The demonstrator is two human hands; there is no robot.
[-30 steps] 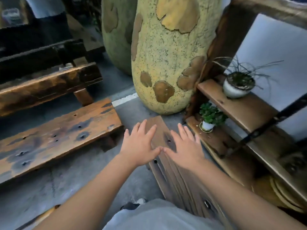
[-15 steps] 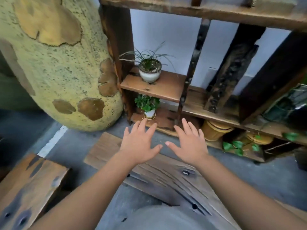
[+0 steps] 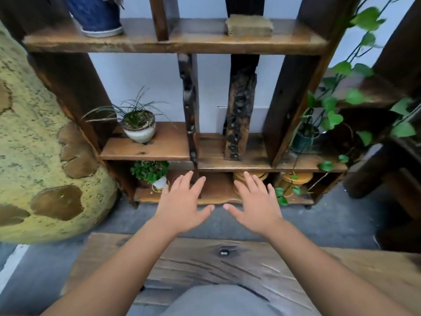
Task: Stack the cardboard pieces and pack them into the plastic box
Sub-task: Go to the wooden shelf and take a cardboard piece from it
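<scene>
A stack of brown cardboard pieces (image 3: 249,25) lies on the top shelf of a dark wooden rack (image 3: 177,45), high in the view. My left hand (image 3: 182,205) and my right hand (image 3: 256,205) are held out side by side, palms down, fingers spread, holding nothing. Both hover in front of the rack's bottom shelf, well below the cardboard. No plastic box is in view.
A wooden bench (image 3: 227,265) lies across the floor below my arms. A huge yellow spotted vase (image 3: 34,144) stands at left. The shelves hold a blue pot (image 3: 95,17), a grass plant (image 3: 139,126), a small leafy plant (image 3: 151,173), round wooden stacks (image 3: 296,179) and a trailing vine (image 3: 335,110).
The view has swung right and upward, from the floor benches and vase to facing the rack. My hands stay out in front, now slightly further apart.
</scene>
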